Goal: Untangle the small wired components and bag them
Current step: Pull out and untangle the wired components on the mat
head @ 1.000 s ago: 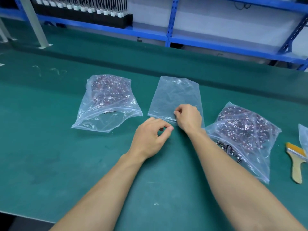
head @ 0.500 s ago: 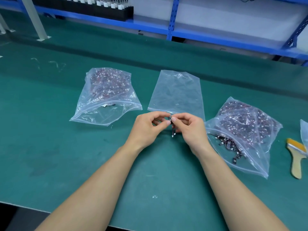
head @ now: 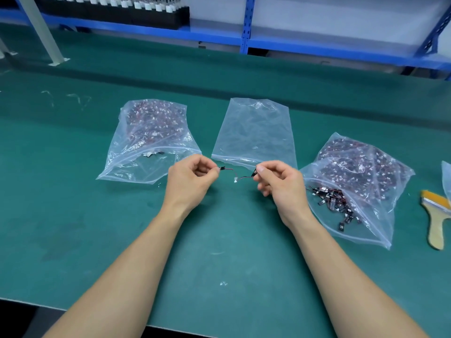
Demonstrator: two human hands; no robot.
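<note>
Head view – A: Where are the parts just now?
B: Held between the hands, just above the green surface point(head: 219, 252), by the near edge of the empty bag point(head: 253, 132). The left hand point(head: 190, 181) has its grip clamped, thumb against forefinger, on the black end of one wired component point(head: 225, 169). The right hand point(head: 280, 184) pinches the black end of a second component point(head: 244, 178). Its thin red-and-black lead hangs toward the middle with a white plug at its tip.
A: Are the two apart?
B: I cannot tell. The leads come close near the white plug, and they are too small to show whether they cross.
A: How will they handle?
B: I'd judge them nearly weightless, with limp, thin leads that snag on each other easily. The joint where lead meets body is probably the weak spot. So I'd hold each by its hard black body, as both grips do, and ease rather than yank.
A: And the supply?
B: A full bag point(head: 358, 181) lies on the right, mouth toward the person, with loose pieces inside near its opening. Another filled bag point(head: 151, 132) lies on the left. A brush point(head: 436, 220) rests at the far right.
A: The empty bag itself?
B: It looks like thin, slippery film lying flat. Its mouth will likely need lifting by one lip before anything drops in.
</note>
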